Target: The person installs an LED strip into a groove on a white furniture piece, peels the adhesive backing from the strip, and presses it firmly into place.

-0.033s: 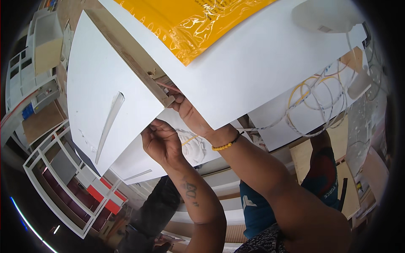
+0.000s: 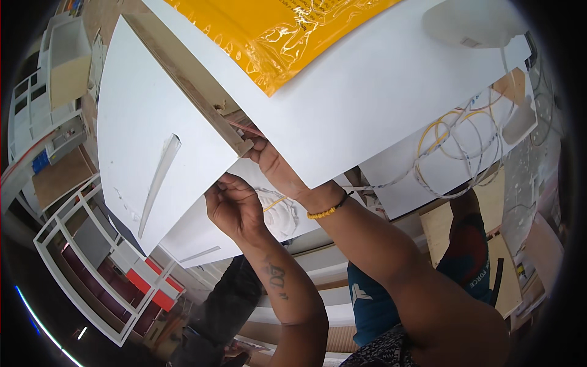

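Note:
My left hand [image 2: 235, 205] is under the lower corner of a white panel [image 2: 153, 122], its fingers curled in a pinch. What those fingers hold, if anything, is hidden by the panel's edge. Into the gap between this panel and a wider white panel [image 2: 367, 104] reaches my right hand [image 2: 272, 162], its fingers bent and close together beside the wooden edge strip [image 2: 202, 101]. Reddish wires [image 2: 244, 126] run right by the right fingertips, but whether they are gripped does not show. Below the gap, a crumpled white mass [image 2: 281, 214] lies between my hands with a thin yellow wire [image 2: 275, 203] across it.
A yellow plastic packet [image 2: 269, 37] lies on the wider panel. Coiled yellow and white cables [image 2: 455, 144] hang over its right side, near a translucent white object [image 2: 471, 21]. A person in a teal shirt [image 2: 373, 306] is close below. White frames [image 2: 92, 263] stand at left.

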Tool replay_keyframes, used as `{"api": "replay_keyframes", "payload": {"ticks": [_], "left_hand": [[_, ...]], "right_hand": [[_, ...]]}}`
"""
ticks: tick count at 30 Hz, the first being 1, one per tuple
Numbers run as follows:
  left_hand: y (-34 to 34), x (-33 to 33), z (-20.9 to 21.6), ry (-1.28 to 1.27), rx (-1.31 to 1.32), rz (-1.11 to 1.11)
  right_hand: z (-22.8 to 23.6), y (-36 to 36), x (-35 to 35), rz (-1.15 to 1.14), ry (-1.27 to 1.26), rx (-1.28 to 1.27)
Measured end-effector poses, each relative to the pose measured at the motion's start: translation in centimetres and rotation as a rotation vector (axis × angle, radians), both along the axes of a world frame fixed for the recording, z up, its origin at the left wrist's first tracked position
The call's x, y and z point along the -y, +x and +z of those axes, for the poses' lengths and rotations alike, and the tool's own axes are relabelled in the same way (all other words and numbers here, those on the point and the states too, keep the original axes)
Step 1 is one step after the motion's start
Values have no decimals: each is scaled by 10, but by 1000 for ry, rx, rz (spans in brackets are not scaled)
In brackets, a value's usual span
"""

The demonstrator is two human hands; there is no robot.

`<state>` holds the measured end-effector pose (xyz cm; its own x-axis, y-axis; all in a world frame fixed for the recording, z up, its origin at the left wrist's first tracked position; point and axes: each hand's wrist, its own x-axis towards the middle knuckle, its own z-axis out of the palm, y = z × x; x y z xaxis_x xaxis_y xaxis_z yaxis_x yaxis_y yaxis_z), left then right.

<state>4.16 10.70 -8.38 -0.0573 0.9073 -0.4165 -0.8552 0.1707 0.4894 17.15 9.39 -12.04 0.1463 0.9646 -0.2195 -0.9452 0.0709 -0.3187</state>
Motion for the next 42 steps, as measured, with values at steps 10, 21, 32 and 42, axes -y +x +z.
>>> {"api": "replay_keyframes", "payload": {"ticks": [10,21,32,42], "left_hand": [[-2,-1,-1,-33,17,35],[-5,-2,-2,-58,50,42],[-4,-5,-2,-70,91,29],[-8,-2,-3,-71,133,7]], "right_hand": [[-4,-4,-6,-61,-32,81],[-13,-5,-4,45,-84,-536],[-19,-9,-2,-167,114,57],[-11,-11,-4,-90,116,-429]]}}
